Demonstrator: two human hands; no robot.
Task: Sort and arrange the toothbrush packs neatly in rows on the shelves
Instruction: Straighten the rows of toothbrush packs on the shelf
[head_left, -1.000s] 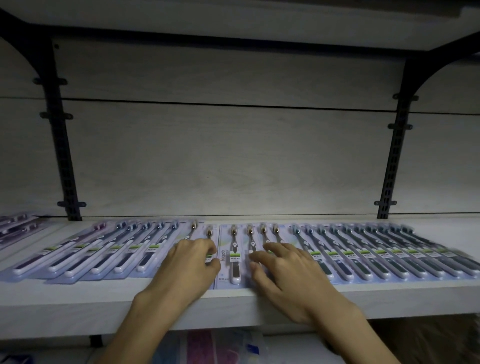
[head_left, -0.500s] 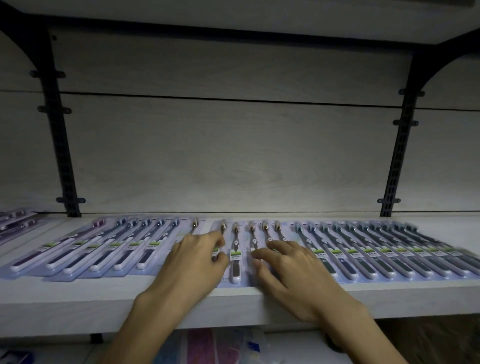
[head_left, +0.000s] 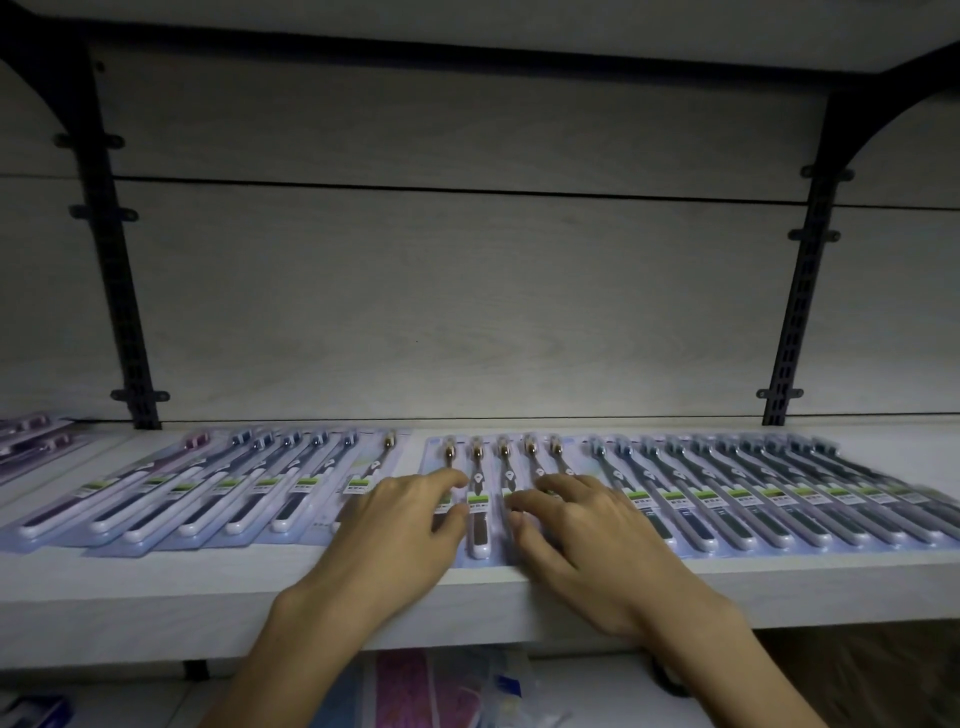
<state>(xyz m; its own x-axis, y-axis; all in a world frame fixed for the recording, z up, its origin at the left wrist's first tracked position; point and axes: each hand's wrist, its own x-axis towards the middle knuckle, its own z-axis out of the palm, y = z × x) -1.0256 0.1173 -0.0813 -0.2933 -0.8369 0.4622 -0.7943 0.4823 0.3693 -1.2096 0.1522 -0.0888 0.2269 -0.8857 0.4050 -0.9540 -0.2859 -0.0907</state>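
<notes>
Head view: both hands, left (head_left: 395, 525) and right (head_left: 587, 530), flat and unclenched, have nudged the middle packs (head_left: 480, 499) further back on the shelf (head_left: 156, 603); row nearly aligned.

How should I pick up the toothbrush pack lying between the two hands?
Probably pinch the near end of the flat white-handled toothbrush pack, coming from the white shelf's front edge. It lies flat, packs overlap its sides, and that end sits nearest the edge.

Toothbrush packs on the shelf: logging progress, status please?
Left hand and right hand flat on the middle clear-blister toothbrush packs. Row overlapped along the white shelf. Nothing blocking.
</notes>
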